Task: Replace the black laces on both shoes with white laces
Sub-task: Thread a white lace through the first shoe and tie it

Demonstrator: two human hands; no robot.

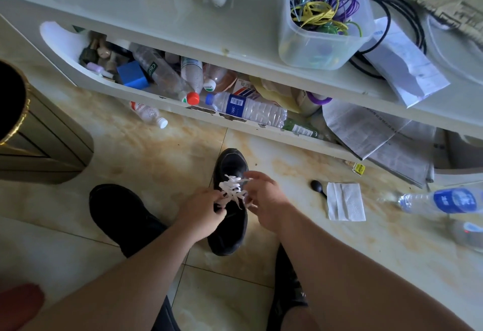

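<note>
A black low-top shoe [230,205] stands on the pale marbled floor tiles [156,153], toe pointing away toward a low white table [183,25], with a flat white lace [232,189] criss-crossed over its upper eyelets. The left hand [201,213] has its fingers curled, pinching a lace strand at the shoe's left side; the right hand [264,200] has its fingers bent over the lace on the right side, thumb and forefinger pinching a strand. A second black shoe [122,215] lies just to the left on the floor — its lacing is hidden from view.

On the table's lower shelf lies a clear plastic water bottle with a blue label [248,109] bearing a barcode and a five-ring emblem; beside it sits a clear bottle with a red cap [167,77], its green label too blurred to read. A small clear bottle with a white cap [149,113] lies on the floor, red lettering illegible. On the tabletop a clear plastic tub [326,51] holds coloured cords. Folded newspapers [371,132] hang off the shelf — print too small to read. A white folded tissue [345,201] lies right of the shoe.
</note>
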